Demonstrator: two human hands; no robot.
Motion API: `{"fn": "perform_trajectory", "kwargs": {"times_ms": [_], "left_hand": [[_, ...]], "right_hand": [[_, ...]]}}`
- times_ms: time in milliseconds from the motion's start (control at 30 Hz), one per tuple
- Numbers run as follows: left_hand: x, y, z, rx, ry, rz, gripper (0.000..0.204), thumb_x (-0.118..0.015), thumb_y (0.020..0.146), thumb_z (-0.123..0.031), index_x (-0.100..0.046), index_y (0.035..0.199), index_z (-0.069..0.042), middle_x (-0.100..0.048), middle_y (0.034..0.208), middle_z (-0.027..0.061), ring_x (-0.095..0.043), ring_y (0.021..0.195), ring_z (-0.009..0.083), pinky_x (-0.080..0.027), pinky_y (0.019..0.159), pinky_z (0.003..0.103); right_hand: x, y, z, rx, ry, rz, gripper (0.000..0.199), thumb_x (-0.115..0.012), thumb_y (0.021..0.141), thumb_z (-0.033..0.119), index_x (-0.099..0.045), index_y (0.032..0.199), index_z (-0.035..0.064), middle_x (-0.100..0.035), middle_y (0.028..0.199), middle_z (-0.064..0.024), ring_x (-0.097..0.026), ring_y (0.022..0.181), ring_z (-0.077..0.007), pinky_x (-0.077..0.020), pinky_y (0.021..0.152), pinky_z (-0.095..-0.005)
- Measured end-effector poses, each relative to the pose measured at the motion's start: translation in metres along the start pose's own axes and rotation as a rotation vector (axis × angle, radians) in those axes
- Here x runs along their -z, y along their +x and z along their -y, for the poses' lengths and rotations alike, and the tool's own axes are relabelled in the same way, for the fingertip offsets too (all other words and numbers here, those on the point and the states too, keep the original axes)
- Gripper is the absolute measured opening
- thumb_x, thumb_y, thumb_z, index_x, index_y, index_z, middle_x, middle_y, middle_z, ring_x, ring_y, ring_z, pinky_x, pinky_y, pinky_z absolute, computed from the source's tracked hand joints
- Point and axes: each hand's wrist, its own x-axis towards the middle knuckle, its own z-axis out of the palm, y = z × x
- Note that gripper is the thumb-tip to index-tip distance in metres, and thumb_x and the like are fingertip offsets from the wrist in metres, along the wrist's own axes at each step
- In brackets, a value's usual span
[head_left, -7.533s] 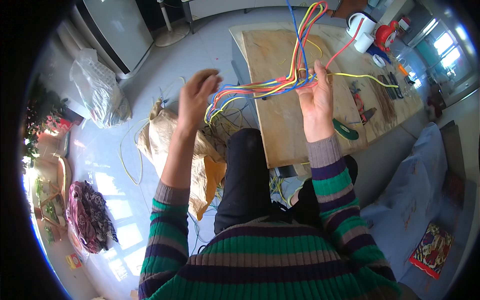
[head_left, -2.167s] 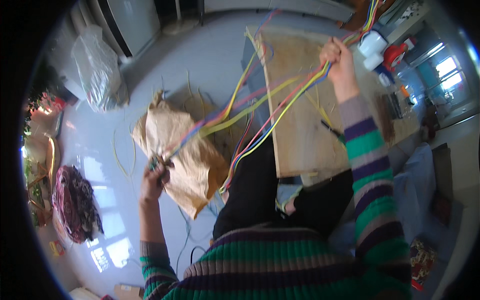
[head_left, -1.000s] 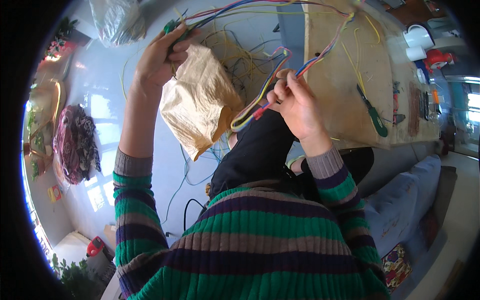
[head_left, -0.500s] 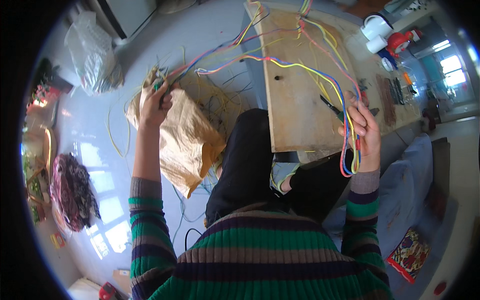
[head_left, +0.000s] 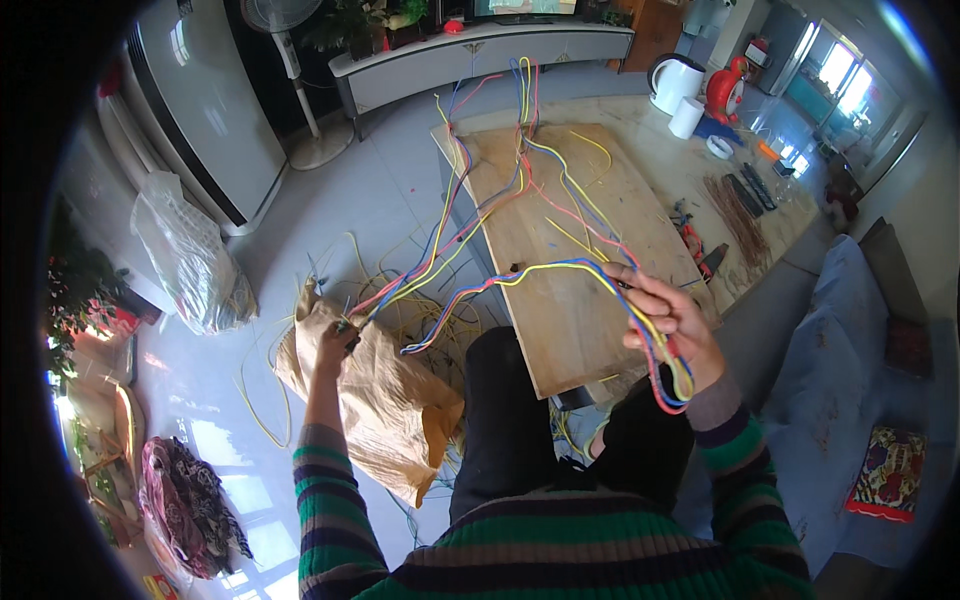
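Observation:
My left hand [head_left: 335, 345] is closed at the ends of several red, blue, yellow and green electrical wires [head_left: 440, 245], above a crumpled tan sack [head_left: 400, 415]. These wires run from it up over a wooden board [head_left: 600, 330] in front of me. My right hand [head_left: 675, 325], over the board's right side, is closed around a looped wire bundle [head_left: 570, 265] in red, blue and yellow. The bundle's loop hangs below the palm, and its other end dangles near the sack. A dark slim tool shows partly by the right fingers; its kind I cannot make out.
Cut wire scraps litter the floor around the sack. On the table's right lie pliers [head_left: 713, 262], copper strands [head_left: 738, 220] and dark tools. A white kettle [head_left: 676, 82] and a red clock [head_left: 726, 92] stand farther back. A plastic bag [head_left: 190, 255] sits at left, a blue-covered sofa [head_left: 810, 380] at right.
The view has tilted up, showing the far cabinet and fan. My right hand has come inward with the looped bundle, and the dark tool shows less. My left hand still grips the wire ends.

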Motion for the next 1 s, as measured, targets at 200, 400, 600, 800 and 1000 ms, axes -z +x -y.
{"fn": "perform_trajectory", "kwargs": {"times_ms": [200, 400, 600, 800, 1000], "left_hand": [[-0.015, -0.012, 0.039, -0.343, 0.694, -0.144, 0.060, -0.073, 0.072, -0.008, -0.047, 0.125, -0.005, -0.057, 0.120, 0.0195, -0.055, 0.108, 0.0312, -0.044, 0.093, 0.043], [-0.207, -0.166, -0.167, -1.125, 0.565, 0.125, 0.070, -0.073, 0.069, 0.001, -0.043, 0.132, -0.003, -0.047, 0.130, 0.0210, -0.043, 0.123, 0.0394, -0.036, 0.104, 0.044], [-0.284, -0.138, -0.177, -1.135, 0.536, 0.151, 0.035, -0.061, 0.080, 0.000, -0.051, 0.114, -0.004, -0.060, 0.106, 0.0197, -0.057, 0.100, 0.0388, -0.048, 0.083, 0.043], [-0.269, -0.121, -0.178, -1.066, 0.609, 0.270, 0.019, -0.055, 0.090, -0.010, -0.053, 0.109, -0.009, -0.065, 0.090, 0.0183, -0.063, 0.081, 0.0381, -0.051, 0.067, 0.043], [-0.238, -0.124, -0.161, -0.897, 0.887, 0.396, 0.020, -0.051, 0.092, -0.012, -0.053, 0.111, -0.004, -0.066, 0.086, 0.0164, -0.064, 0.077, 0.0363, -0.051, 0.066, 0.041]], "right_hand": [[-0.013, 0.025, -0.026, -0.010, -0.100, 0.004, 0.038, -0.041, 0.101, 0.025, -0.045, 0.134, 0.0065, -0.034, 0.062, 0.0069, -0.039, 0.047, -0.0032, -0.0492, 0.064, -0.0362], [-0.030, 0.046, -0.050, 0.013, -0.127, 0.012, 0.038, -0.042, 0.100, 0.025, -0.046, 0.134, 0.0073, -0.034, 0.064, 0.0062, -0.038, 0.051, -0.0055, -0.0465, 0.063, -0.0343], [-0.043, 0.059, -0.049, 0.058, -0.180, 0.006, 0.034, -0.047, 0.099, 0.024, -0.048, 0.127, 0.0067, -0.042, 0.070, 0.0056, -0.048, 0.062, -0.0064, -0.0468, 0.068, -0.0352], [-0.064, 0.045, -0.055, 0.274, -0.521, -0.063, 0.038, -0.062, 0.089, 0.021, -0.050, 0.120, 0.0040, -0.055, 0.092, -0.0026, -0.052, 0.086, -0.0117, -0.0415, 0.078, -0.0285], [-0.068, 0.083, -0.061, 0.543, -0.412, -0.046, 0.031, -0.054, 0.091, 0.010, -0.050, 0.120, 0.0006, -0.060, 0.098, -0.0072, -0.057, 0.084, -0.0132, -0.0454, 0.084, -0.0300]]}}
